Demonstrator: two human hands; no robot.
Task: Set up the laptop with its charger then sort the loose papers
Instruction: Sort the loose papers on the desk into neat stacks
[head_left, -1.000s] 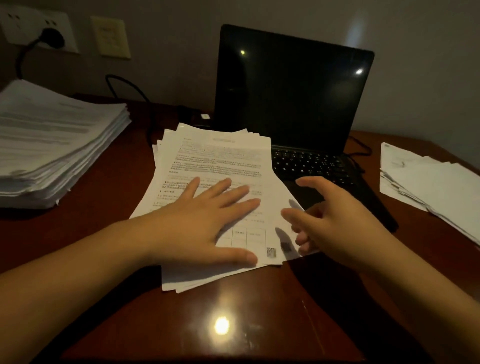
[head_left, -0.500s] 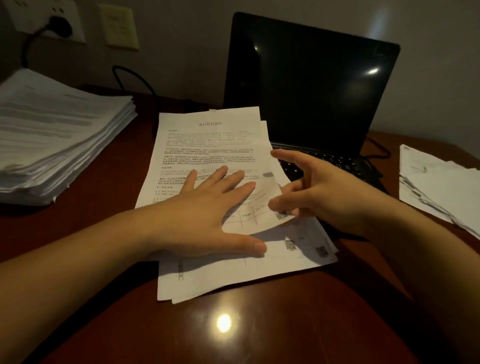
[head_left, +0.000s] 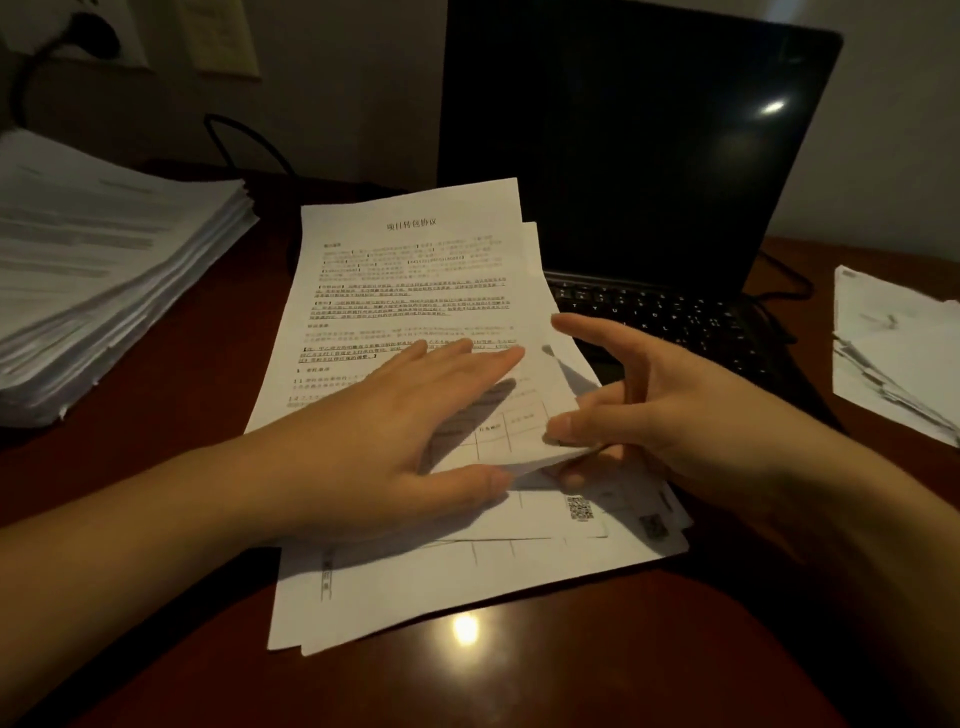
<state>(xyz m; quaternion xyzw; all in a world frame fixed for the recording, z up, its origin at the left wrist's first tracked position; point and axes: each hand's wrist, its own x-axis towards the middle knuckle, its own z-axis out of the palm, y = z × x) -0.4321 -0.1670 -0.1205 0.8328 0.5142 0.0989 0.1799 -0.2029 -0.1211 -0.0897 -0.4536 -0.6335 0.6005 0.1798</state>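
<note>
Head view. My left hand (head_left: 395, 441) lies flat with fingers straight, pressing on the top sheet (head_left: 405, 280) of the loose papers (head_left: 415, 587), which are spread on the desk (head_left: 519, 686). My right hand (head_left: 665, 410) pinches that sheet's raised lower-right corner between thumb and fingers. The papers lie partly in front of the open laptop (head_left: 623, 156), whose screen is dark. A tall stack (head_left: 104, 270) lies at left and a smaller heap (head_left: 893, 353) at right.
</note>
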